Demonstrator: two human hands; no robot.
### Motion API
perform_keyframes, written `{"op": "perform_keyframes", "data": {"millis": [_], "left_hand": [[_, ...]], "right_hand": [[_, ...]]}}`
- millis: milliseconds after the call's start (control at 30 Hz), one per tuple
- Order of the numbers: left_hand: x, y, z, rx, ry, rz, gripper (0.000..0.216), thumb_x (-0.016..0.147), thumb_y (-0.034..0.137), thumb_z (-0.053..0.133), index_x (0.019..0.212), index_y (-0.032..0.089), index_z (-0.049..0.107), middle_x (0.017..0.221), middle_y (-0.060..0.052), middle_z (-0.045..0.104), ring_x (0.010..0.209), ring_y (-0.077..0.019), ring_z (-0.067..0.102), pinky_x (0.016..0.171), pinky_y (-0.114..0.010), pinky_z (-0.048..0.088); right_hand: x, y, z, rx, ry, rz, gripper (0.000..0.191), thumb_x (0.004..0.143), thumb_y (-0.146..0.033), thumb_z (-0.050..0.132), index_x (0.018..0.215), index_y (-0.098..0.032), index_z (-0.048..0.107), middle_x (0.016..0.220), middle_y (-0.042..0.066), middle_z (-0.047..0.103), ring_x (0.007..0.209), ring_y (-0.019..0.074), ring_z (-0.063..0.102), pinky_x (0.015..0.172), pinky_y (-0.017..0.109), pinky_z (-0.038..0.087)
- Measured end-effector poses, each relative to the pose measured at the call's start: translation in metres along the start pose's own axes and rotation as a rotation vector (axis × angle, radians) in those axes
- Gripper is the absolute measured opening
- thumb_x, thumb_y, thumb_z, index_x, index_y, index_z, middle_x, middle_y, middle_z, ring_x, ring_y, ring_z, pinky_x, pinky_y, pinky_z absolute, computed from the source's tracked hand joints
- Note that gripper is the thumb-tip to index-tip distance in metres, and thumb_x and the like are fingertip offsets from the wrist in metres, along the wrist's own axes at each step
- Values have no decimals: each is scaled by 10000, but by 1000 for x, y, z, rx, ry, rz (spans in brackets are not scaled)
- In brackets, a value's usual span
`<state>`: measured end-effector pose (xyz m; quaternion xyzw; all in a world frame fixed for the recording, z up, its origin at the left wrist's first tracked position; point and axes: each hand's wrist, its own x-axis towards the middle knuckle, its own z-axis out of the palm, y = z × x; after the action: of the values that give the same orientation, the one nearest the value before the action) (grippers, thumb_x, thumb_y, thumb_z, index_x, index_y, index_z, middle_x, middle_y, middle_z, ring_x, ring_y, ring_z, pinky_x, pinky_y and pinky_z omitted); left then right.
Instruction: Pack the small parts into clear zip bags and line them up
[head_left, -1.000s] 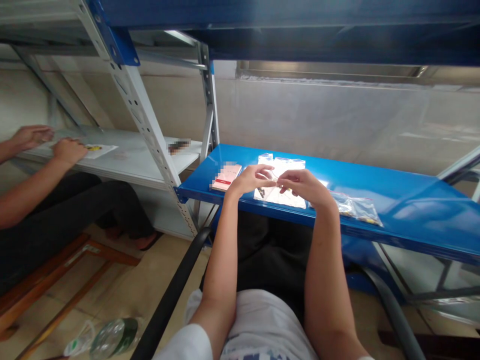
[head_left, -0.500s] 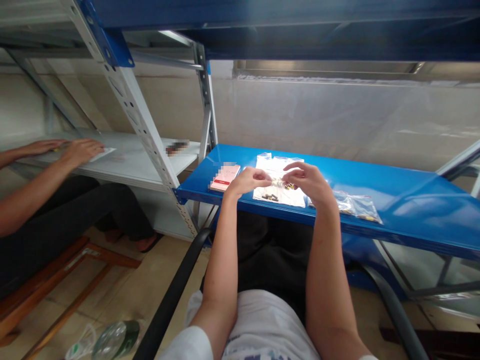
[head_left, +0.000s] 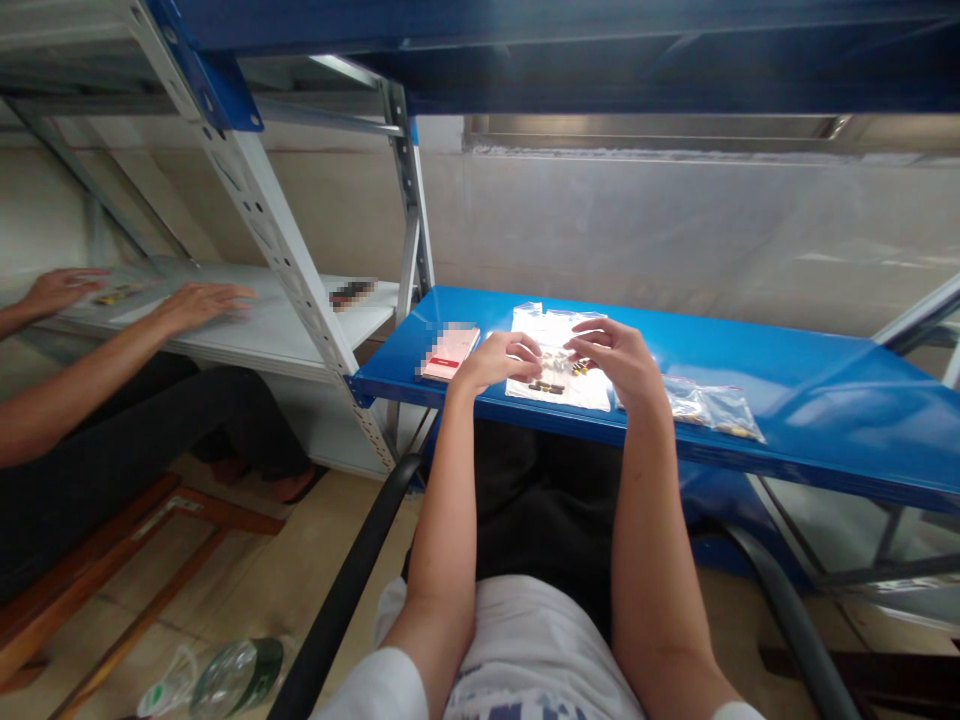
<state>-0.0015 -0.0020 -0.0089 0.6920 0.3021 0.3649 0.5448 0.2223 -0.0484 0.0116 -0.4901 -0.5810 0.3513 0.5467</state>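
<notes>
1. Head view shows the left hand (head_left: 499, 360) and the right hand (head_left: 616, 360) lower than one second ago. Then they met fingertip to fingertip a little above the long blue metal shelf (head_left: 787, 400). Now they sit close down over the flat clear plastic bag (head_left: 556, 327) that lies on it.
2. The small dark and yellow pieces (head_left: 551, 386) lie on this flat bag, between the two hands and just under the fingertips. Half a second ago something thin and clear seemed to hang between the fingers, and I do not find it there now.
3. The left hand has its fingers curled in, with the thumb near the forefinger. I cannot tell if it pinches anything.
4. The right hand is half stretched toward the left hand, with loosely bent fingers. I cannot tell whether the tips touch a piece or only hover over it.
5. My judgement is that the handling has gone from the air down to the surface of the bag.
6. The filled clear bags (head_left: 712, 410) just right of the right hand have kept their place, and so has the pink-and-red card (head_left: 450, 352) left of the left hand.
7. The co-worker's hand (head_left: 199, 300) on the white shelf (head_left: 300, 320) has opened flat and slid further right.
</notes>
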Motion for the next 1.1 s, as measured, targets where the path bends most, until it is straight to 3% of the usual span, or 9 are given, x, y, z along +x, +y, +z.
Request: {"op": "perform_keyframes", "data": {"millis": [333,500,600,767,900,1100], "left_hand": [[-1,4,2,2,36,-1,301,730,204,895,954,108,718,866,-86,745,742,-168,720,711,-327,628],[1,-2,-3,130,29,-12,279,728,193,867,974,124,754,850,-81,749,765,-178,715,696,-296,587],[3,-4,-5,197,26,23,277,776,282,840,1007,147,769,849,-76,756,778,-180,712,663,-265,535],[8,-4,-4,202,181,126,331,889,462,734,983,149,790,893,-86,772,821,-184,709,665,-261,491],[10,-3,-5,180,273,193,304,874,439,748,949,148,793,901,-79,781,791,-175,692,708,-279,502],[8,0,-4,167,291,200,272,853,413,764,914,149,792,895,-73,780,781,-171,674,739,-288,508]], "right_hand": [[3,5,4,41,-37,28,414,714,-510,896,923,-184,750,862,110,805,761,234,760,553,276,491],[4,6,3,23,-36,27,381,709,-480,897,909,-189,752,840,104,799,750,228,750,560,281,494],[4,7,2,21,-39,23,381,708,-485,897,891,-188,744,834,104,795,745,230,747,562,287,495],[4,6,1,21,-58,7,380,717,-503,888,864,-191,730,825,99,792,742,222,743,566,285,486],[2,2,2,15,-70,6,384,707,-511,897,855,-199,728,821,92,793,746,222,742,564,283,478],[0,0,1,17,-71,22,383,744,-534,878,860,-199,734,830,97,797,752,219,743,574,288,495]]}}
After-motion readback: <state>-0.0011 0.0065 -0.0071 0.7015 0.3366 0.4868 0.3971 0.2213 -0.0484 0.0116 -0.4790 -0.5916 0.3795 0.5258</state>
